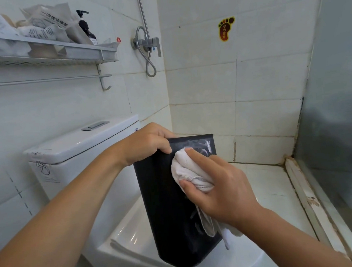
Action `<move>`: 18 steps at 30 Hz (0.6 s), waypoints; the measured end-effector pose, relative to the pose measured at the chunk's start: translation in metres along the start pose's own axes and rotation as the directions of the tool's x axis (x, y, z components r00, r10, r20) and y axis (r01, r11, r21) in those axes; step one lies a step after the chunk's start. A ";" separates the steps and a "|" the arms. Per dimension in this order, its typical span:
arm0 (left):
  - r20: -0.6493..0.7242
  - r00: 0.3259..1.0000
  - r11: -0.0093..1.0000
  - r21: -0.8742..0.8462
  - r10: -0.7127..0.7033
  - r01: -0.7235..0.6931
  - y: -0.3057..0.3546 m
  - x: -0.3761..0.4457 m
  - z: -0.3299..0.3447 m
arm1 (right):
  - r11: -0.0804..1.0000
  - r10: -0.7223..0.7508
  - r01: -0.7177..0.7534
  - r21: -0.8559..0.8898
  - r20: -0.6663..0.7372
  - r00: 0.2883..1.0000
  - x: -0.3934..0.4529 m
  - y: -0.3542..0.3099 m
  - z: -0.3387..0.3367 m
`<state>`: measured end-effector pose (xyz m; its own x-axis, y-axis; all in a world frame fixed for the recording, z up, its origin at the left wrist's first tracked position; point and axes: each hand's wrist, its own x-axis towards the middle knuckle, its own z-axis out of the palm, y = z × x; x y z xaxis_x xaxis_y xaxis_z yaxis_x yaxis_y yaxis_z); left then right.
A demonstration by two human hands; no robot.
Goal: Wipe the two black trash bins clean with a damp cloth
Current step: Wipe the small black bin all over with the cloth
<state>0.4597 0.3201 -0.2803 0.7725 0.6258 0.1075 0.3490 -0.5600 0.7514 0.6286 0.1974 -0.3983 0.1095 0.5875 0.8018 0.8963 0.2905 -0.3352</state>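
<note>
- Black trash bin (166, 208) stands on the closed toilet lid (134, 231).
- Left hand (148, 145) grips its far top corner.
- Right hand (219, 184) clutches a white cloth (184, 168), pressing it against the bin's side.

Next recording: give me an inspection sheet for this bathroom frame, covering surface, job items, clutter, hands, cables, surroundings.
Surface: closed toilet lid, bin over it.
Job's things: one black bin with wet streaks; white cloth pressed on it. Second bin: nothing seen.
Clutter: packets and pump bottle on wall shelf.
Hands: left hand grips bin's top edge; right hand holds cloth.
Cables: nothing seen; shower hose only.
Surroundings: tiled walls, foot-shaped sticker.
</note>
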 end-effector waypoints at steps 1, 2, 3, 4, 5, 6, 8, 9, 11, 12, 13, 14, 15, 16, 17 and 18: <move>-0.005 1.000 1.000 -0.020 0.005 -0.005 0.000 -0.001 0.002 | 1.000 -0.013 0.013 -0.024 -0.003 1.000 0.002 0.000 0.000; -0.014 1.000 0.999 -0.033 0.009 -0.009 -0.001 -0.001 0.003 | 0.999 -0.013 0.012 -0.048 -0.004 1.000 0.006 0.000 -0.001; -0.028 1.000 0.999 -0.039 0.011 -0.012 -0.002 -0.001 0.004 | 0.998 0.020 -0.021 -0.063 -0.007 1.000 0.012 0.001 -0.002; -0.033 0.999 0.999 -0.044 0.008 -0.009 -0.003 -0.001 0.004 | 0.993 0.090 -0.090 -0.070 -0.006 0.996 0.019 0.003 -0.004; -0.028 1.000 0.998 -0.055 0.002 -0.003 -0.002 -0.002 0.004 | 0.982 0.177 -0.177 -0.072 0.005 0.984 0.027 0.008 -0.006; -0.017 1.000 0.998 -0.064 -0.004 0.003 -0.001 -0.002 0.004 | 0.965 0.252 -0.250 -0.075 0.018 0.968 0.033 0.013 -0.006; -0.010 1.000 0.998 -0.061 0.001 -0.002 0.000 0.000 0.004 | 0.953 0.294 -0.292 -0.075 0.015 0.956 0.036 0.017 -0.006; -0.009 1.000 0.998 -0.055 0.001 -0.002 0.001 0.002 0.005 | 0.960 0.276 -0.275 -0.058 0.006 0.961 0.032 0.014 -0.005; -0.023 1.000 0.999 -0.041 0.013 -0.014 0.004 0.002 0.006 | 0.983 0.185 -0.185 0.018 0.012 0.983 0.021 0.004 -0.005; -0.022 1.000 0.999 -0.042 0.020 -0.021 0.003 0.003 0.007 | 0.989 0.134 -0.135 0.052 0.030 0.991 0.017 0.000 -0.005; -0.008 0.999 0.998 -0.048 0.041 -0.041 0.002 0.002 0.008 | 0.993 0.097 -0.099 0.063 0.043 0.994 0.015 -0.002 -0.007; 0.006 0.998 0.997 -0.048 0.058 -0.057 0.002 0.000 0.008 | 0.995 0.085 -0.088 0.051 0.049 0.995 0.018 0.000 -0.008; 0.015 0.999 0.998 -0.053 0.046 -0.045 0.002 -0.001 0.009 | 0.994 0.109 -0.110 0.027 0.047 0.993 0.023 0.005 -0.008; 0.019 0.999 0.998 -0.059 0.027 -0.026 0.003 -0.002 0.009 | 0.986 0.164 -0.164 0.000 0.043 0.985 0.029 0.011 -0.009; 0.006 1.000 0.999 -0.054 0.006 -0.006 0.003 -0.002 0.009 | 0.972 0.235 -0.234 -0.028 0.048 0.971 0.035 0.018 -0.009; -0.009 1.000 0.999 -0.054 -0.008 0.008 0.004 -0.001 0.008 | 0.954 0.297 -0.295 -0.049 0.052 0.953 0.038 0.023 -0.008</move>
<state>0.4643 0.3125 -0.2830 0.7648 0.6352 0.1073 0.3258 -0.5251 0.7862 0.6569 0.2201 -0.3714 0.3482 0.6858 0.6391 0.8440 0.0673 -0.5321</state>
